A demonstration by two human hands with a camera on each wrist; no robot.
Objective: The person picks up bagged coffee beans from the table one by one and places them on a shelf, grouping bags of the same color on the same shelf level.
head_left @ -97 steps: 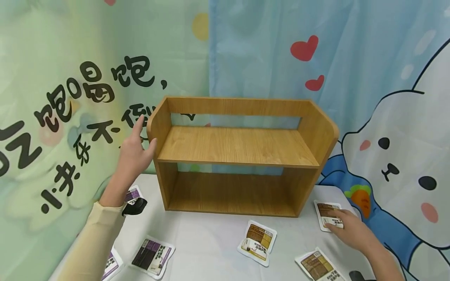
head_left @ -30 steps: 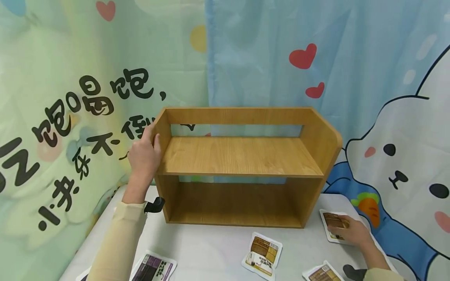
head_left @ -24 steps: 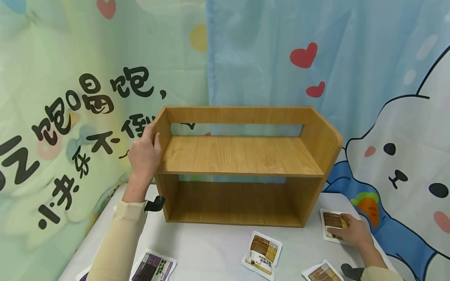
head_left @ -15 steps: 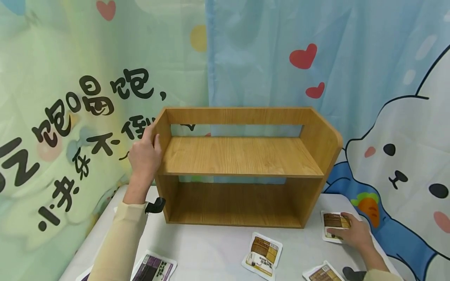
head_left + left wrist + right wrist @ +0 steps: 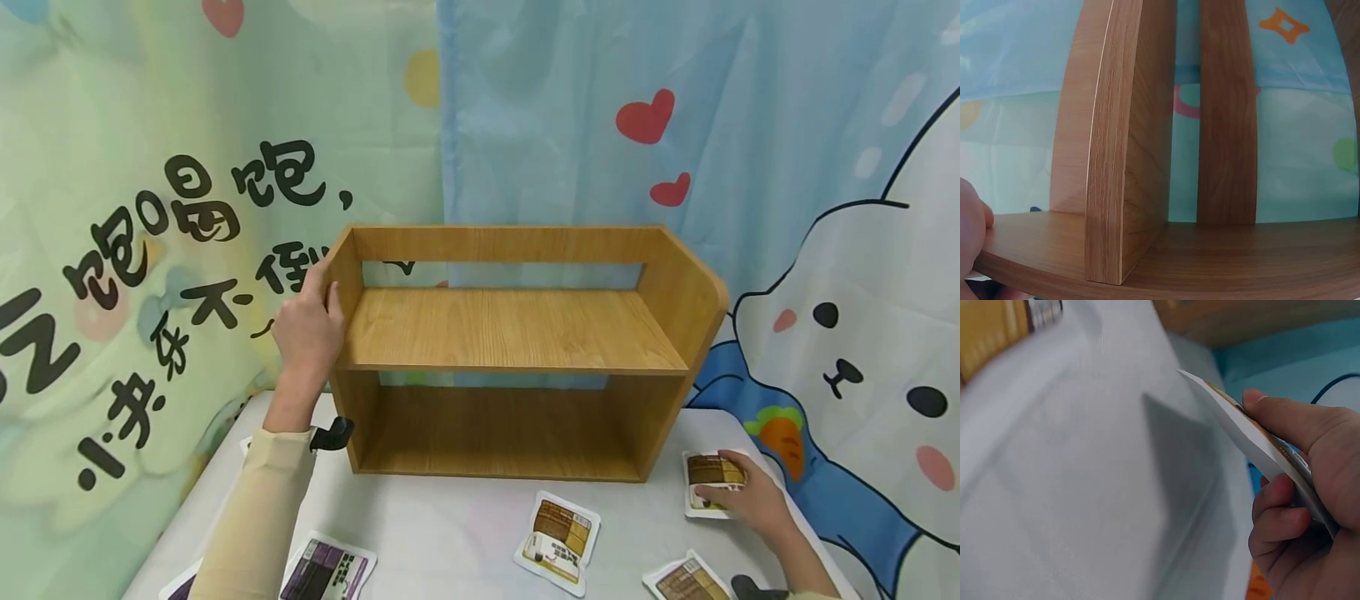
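Note:
A two-tier wooden shelf stands at the middle of the table in the head view. My left hand grips the upper front edge of its left side panel, thumb on the inner side. In the left wrist view, part of that hand shows at the panel's edge. At the right, my right hand pinches a flat brown-and-white packet. Seen from the right wrist, the packet is tilted between thumb and curled fingers, off the white tablecloth, its shadow beneath.
Another brown packet lies before the shelf, and one more is at the front right. Purple-and-black packets lie at the front left, partly behind the left sleeve. Printed curtains hang close behind and beside the white table.
My left hand was beside the shelf with fingers extended and has taken hold of its side panel. The right hand has stayed at the same packet, shifting only slightly. The head view has tilted a little.

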